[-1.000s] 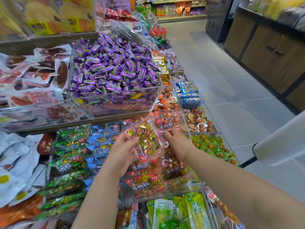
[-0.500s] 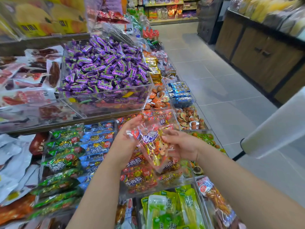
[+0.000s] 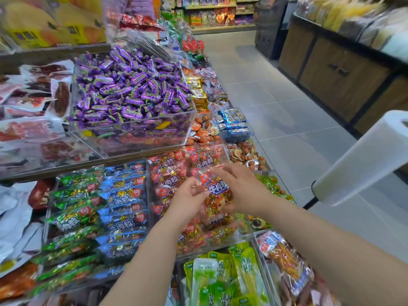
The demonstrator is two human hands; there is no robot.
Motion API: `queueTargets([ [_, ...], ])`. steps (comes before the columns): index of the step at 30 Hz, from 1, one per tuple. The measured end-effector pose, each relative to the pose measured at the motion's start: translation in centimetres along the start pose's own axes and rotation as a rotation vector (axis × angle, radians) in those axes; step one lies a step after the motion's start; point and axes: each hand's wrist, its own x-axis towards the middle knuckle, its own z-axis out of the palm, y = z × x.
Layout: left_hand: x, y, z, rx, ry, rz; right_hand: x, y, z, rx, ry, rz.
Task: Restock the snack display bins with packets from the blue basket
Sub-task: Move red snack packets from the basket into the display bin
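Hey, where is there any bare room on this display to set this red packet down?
Hardly any. Both hands, left hand and right hand, hold the red packet over the red-packet bin, already packed. The blue packets and purple candy bin are heaped. Only the tiled aisle floor lies bare.

2 bare forearms, no sleeves in view; left hand (image 3: 187, 200) and right hand (image 3: 241, 191) ungloved

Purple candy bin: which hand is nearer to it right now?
Left. The left hand is below the purple candy bin, over the red packets. The right hand is farther right, toward the aisle. Both hold one packet.
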Motion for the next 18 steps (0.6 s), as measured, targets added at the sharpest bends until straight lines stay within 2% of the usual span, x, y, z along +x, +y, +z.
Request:
queueTargets([
  [3,-0.1,-0.9,0.2,0.382,0.074,0.100,0.9,0.1,1.2,-0.151,-0.137,0.005],
  [7,-0.8,-2.0,0.4,0.568,0.240,0.171,2.7,-0.5,2.9,-0.315,-0.233,-0.047],
  [10,-0.8,-2.2,0.8,0.642,0.386,0.257,4.5,-0.2,3.2,-0.390,-0.239,0.015],
  [12,-0.3,-2.1,0.8,0.848,0.478,0.338,5.3,-0.4,3.3,-0.413,-0.237,0.045],
  [14,0.4,-1.8,0.5,1.031,0.461,0.307,5.3,-0.9,3.8,-0.385,-0.226,0.057],
  [18,1.8,-1.9,-0.3,1.073,0.286,0.168,4.4,-1.7,5.4,-0.408,-0.249,-0.017],
])
